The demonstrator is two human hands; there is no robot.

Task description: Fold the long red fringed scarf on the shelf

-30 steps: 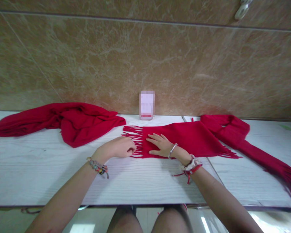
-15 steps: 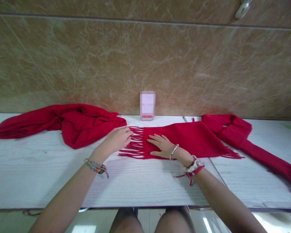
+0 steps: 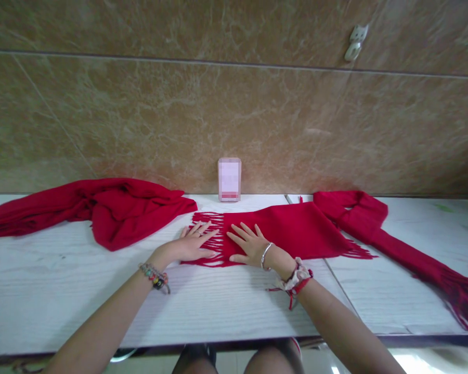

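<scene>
A red fringed scarf [image 3: 296,231] lies folded flat on the white table [image 3: 218,301], its fringe end pointing left. My left hand [image 3: 193,244] rests open, fingers spread, on the fringe [image 3: 206,236]. My right hand [image 3: 247,243] lies open and flat on the scarf just right of the fringe. Both wrists wear bracelets. The scarf's other end [image 3: 413,259] trails off to the right along the table.
A second red scarf [image 3: 97,208] lies bunched at the left rear of the table. A small pale card [image 3: 229,179] stands against the brown marble wall [image 3: 234,114]. A white wall hook [image 3: 354,44] sits high on the right. My knees show below the table edge.
My left hand went from a closed pinch at the fringe to an open, flat hand on it. The right hand stayed flat. The view tilted slightly upward.
</scene>
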